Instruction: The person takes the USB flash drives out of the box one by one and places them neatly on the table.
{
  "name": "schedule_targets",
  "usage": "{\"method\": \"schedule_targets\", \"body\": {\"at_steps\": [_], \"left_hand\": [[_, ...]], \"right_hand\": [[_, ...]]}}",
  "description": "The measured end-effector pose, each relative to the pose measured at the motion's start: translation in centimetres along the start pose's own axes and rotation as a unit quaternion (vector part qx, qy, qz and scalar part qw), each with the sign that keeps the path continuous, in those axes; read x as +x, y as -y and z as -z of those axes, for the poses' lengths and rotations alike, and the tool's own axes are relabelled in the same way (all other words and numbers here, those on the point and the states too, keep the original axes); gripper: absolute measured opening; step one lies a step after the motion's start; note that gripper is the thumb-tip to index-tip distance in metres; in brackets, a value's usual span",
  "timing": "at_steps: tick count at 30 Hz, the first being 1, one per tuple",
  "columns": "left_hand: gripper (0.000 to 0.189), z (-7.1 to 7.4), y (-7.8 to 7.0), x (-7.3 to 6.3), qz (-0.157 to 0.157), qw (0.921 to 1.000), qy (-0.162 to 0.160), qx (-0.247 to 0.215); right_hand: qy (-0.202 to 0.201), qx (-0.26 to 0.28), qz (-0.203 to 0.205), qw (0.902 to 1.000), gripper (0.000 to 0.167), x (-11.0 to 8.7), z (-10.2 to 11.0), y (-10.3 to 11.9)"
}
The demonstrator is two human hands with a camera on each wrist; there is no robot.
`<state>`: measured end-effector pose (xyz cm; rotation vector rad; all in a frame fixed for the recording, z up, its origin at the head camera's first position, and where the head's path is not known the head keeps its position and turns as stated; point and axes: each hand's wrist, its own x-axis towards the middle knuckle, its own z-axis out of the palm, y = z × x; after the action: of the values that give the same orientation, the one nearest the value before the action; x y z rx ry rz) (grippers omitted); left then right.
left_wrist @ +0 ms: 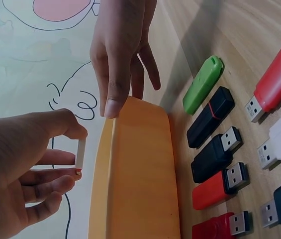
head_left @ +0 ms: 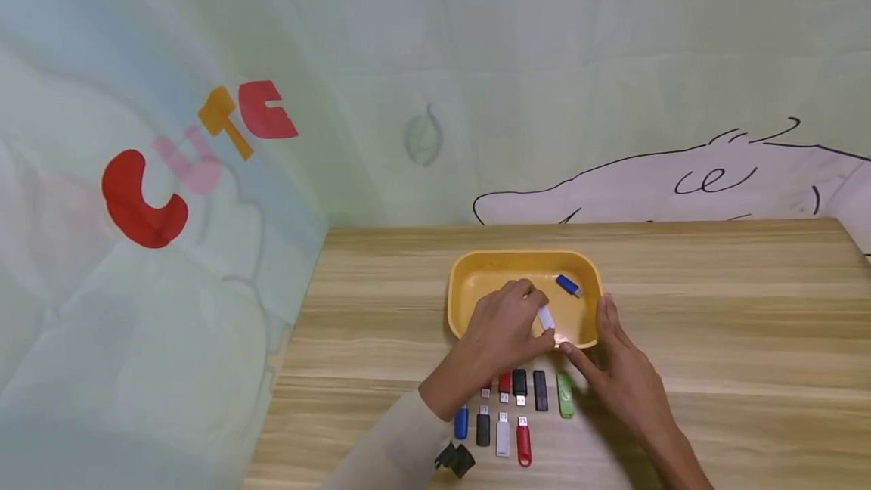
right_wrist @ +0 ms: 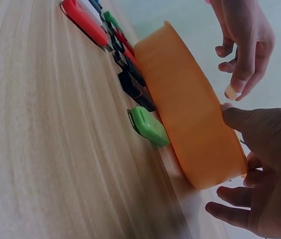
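My left hand (head_left: 503, 327) pinches a white USB stick (head_left: 546, 317) between thumb and fingers, over the near side of a yellow plastic bin (head_left: 474, 278). The left wrist view shows that stick (left_wrist: 80, 153) held upright at the fingertips. At the bin's near right corner, my right hand (head_left: 633, 376) holds the bin, thumb on the near rim and fingers along the right side. A blue USB stick (head_left: 567, 284) lies inside the bin toward the back right.
Two rows of USB sticks lie before the bin, among them a green one (head_left: 565, 396), a red one (head_left: 523, 443) and a white one (head_left: 503, 437). A crumpled-looking black piece (head_left: 456, 460) lies at the front left. A printed curtain (head_left: 381, 97) hangs behind the wooden table (head_left: 735, 324).
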<state>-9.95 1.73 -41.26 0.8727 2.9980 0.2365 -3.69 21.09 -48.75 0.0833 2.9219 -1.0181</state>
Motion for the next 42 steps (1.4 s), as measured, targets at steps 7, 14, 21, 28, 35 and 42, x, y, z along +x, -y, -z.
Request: {"method": "schedule_targets", "body": {"at_steps": [7, 14, 21, 28, 35, 42], "left_hand": [[0.05, -0.1, -0.1, -0.8, 0.0, 0.9998, -0.018, -0.01], [0.045, -0.1, -0.2, -1.4, -0.003, 0.9997, -0.015, -0.019], [0.041, 0.1, 0.0, -2.4, -0.025, 0.999, -0.028, -0.024], [0.039, 0.4, -0.2, -3.4, -0.048, 0.9982, -0.026, -0.026], [0.037, 0.2, -0.3, -4.2, -0.072, 0.9964, -0.04, -0.02], [0.04, 0.1, -0.3, -5.0, -0.088, 0.9952, -0.031, -0.028]], "right_hand": [[-0.001, 0.026, -0.007, 0.9996, 0.108, 0.0, 0.2, 0.0], [-0.004, 0.081, -0.006, 0.9967, 0.105, 0.1, 0.2, -0.1], [-0.007, 0.109, -0.003, 0.994, 0.103, 0.0, 0.3, -0.2], [-0.028, 0.113, 0.015, 0.9931, 0.099, 0.1, 0.0, -0.3], [-0.028, 0.118, 0.012, 0.9926, 0.099, 0.2, -0.2, -0.2], [-0.024, 0.128, 0.009, 0.9914, 0.1, 0.1, 0.0, -0.2]]}}
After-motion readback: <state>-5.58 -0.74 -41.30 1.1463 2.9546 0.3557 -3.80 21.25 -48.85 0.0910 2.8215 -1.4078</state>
